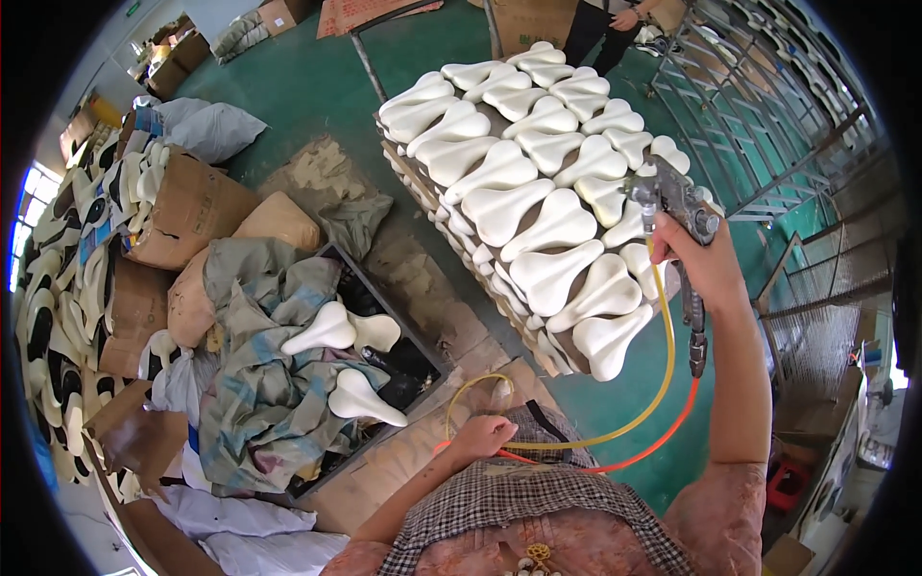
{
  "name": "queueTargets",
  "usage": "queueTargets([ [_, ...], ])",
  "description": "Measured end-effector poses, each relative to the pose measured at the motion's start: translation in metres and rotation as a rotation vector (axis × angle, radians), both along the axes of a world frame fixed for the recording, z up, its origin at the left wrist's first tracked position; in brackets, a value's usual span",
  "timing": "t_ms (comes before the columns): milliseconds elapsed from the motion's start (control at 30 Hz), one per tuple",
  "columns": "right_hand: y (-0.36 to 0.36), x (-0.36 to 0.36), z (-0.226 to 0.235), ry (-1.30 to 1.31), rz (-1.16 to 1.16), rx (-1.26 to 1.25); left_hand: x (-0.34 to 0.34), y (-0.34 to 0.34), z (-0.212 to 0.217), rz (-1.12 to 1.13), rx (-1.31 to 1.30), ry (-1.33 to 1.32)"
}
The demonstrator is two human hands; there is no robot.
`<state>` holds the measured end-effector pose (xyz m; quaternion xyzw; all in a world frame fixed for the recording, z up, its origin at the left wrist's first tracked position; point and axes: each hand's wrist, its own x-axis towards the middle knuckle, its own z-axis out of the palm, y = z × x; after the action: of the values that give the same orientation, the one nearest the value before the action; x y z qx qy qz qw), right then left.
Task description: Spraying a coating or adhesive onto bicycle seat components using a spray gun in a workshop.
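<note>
My right hand is wrapped round the grip of a metal spray gun, raised at the right side of the stack. A yellow hose and an orange hose run down from the gun and curve toward my waist. There my left hand is closed on the two hoses. Beyond the gun, rows of white bicycle saddle pads lie packed side by side on a layered stack. The gun's nozzle is over the right part of the top layer and covers some pads. Spray cannot be made out.
A dark-framed bin at left holds crumpled grey-green sheeting and a few loose white pads. Cardboard boxes with more saddle parts stand further left. Metal racks line the right. Another person stands behind the stack.
</note>
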<state>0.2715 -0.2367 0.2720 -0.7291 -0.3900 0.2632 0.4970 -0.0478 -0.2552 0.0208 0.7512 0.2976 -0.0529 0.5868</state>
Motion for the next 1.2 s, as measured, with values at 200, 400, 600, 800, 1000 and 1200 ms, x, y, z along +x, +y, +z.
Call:
queueTargets([
  [200, -0.033, -0.029, -0.002, 0.016, 0.077, -0.081, -0.027, -0.027, -0.005, 0.0, -0.035, 0.011],
  [400, -0.055, -0.031, -0.01, 0.014, -0.044, -0.082, -0.047, -0.041, -0.014, -0.03, -0.044, 0.05],
  [600, -0.052, -0.078, -0.006, 0.07, 0.182, -0.082, -0.062, -0.05, -0.004, 0.033, -0.033, -0.025],
  [800, -0.064, -0.071, -0.002, 0.035, 0.04, -0.094, -0.071, -0.052, -0.005, 0.004, -0.036, 0.011],
  [1000, -0.081, -0.078, -0.01, 0.04, 0.106, -0.092, -0.067, -0.054, 0.002, 0.006, -0.033, -0.024],
  [1200, -0.114, -0.045, -0.014, -0.093, -0.201, -0.111, -0.066, -0.057, -0.003, -0.042, -0.067, -0.02],
])
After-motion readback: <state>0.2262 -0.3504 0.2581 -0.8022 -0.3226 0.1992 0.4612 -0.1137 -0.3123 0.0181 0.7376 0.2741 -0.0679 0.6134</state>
